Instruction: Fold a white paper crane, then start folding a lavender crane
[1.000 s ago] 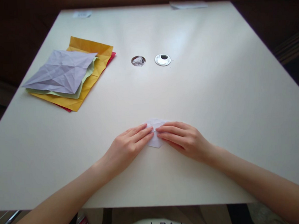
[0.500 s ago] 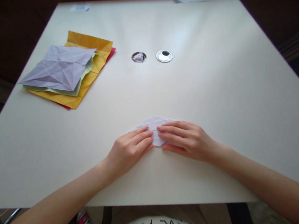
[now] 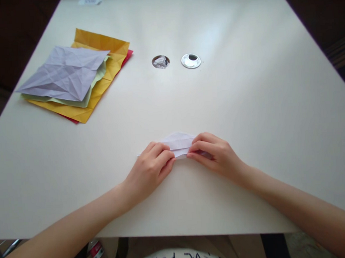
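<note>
A folded sheet of white paper (image 3: 179,144) lies near the front of the white table, with a straight crease band running across its middle. My left hand (image 3: 155,161) pinches its left side, fingers bent and pressed together at the near edge. On the right side, my right hand (image 3: 210,152) grips the paper between thumb and fingers. Both hands cover the paper's outer ends, though a thin tip sticks out past the left hand. The near edge is slightly lifted between the fingertips.
A stack of creased papers lies at the far left: a lilac sheet (image 3: 65,73) over pale green, yellow (image 3: 105,80) and red ones. Toward the back are a round hole (image 3: 160,62) with crumpled material inside and a silver grommet (image 3: 191,61). A bottle (image 3: 97,252) stands below the table edge.
The fingers have gone from lying flat on the paper to pinching its near edge. That edge has been lifted and folded away from me, and the paper looks narrower.
</note>
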Motion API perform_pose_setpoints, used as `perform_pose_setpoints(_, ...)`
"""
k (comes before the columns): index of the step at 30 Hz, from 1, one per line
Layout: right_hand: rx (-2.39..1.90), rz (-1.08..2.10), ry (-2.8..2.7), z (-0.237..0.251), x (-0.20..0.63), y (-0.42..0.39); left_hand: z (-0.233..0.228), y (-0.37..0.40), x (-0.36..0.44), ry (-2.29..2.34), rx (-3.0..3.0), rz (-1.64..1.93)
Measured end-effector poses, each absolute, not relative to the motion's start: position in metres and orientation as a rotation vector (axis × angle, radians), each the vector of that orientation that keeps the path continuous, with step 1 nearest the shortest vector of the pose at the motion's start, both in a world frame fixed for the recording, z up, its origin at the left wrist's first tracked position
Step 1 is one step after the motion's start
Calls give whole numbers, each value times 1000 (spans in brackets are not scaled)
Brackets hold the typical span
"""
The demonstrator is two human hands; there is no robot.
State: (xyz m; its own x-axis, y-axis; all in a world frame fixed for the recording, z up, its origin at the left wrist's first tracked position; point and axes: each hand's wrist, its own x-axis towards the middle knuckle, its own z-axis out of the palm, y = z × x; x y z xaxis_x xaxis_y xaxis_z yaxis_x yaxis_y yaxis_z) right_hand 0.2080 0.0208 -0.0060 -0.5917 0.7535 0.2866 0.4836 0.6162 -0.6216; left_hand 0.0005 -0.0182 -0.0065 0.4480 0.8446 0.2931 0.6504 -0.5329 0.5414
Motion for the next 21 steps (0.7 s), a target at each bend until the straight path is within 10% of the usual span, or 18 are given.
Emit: perform_pose_setpoints(21,-1312,898,-2278,3,198,24,-11,-10,7,1410,2283,651)
